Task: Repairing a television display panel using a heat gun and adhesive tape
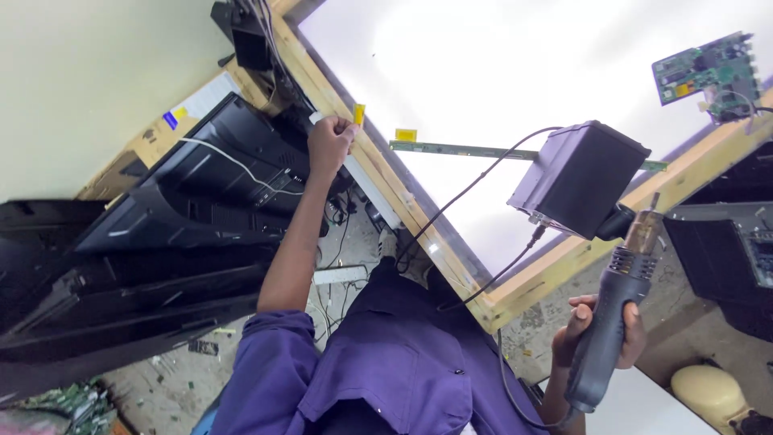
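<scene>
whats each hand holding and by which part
The right hand grips a dark hot-air gun by its handle. The left hand pinches a small yellow-tipped strip at its end.

Right hand point(602, 330): heat gun point(612, 322) in it is dark grey, ribbed barrel, brassy metal nozzle. Just above it, matte black box point(581, 177) with black cable point(475, 189). Left hand point(330, 143): small yellow tab point(359, 113) at the fingertips, second yellow tab point(406, 134) further right. Thin strip board point(463, 150) beyond is green. Desk point(451, 80) surface is glowing white, frame point(403, 201) pale raw wood. Far from both hands, circuit board point(708, 72) is green with yellow and silver parts. Left of the left hand, glossy black panels point(201, 185) with a white wire point(233, 161). Shirt point(386, 362) is purple.
</scene>
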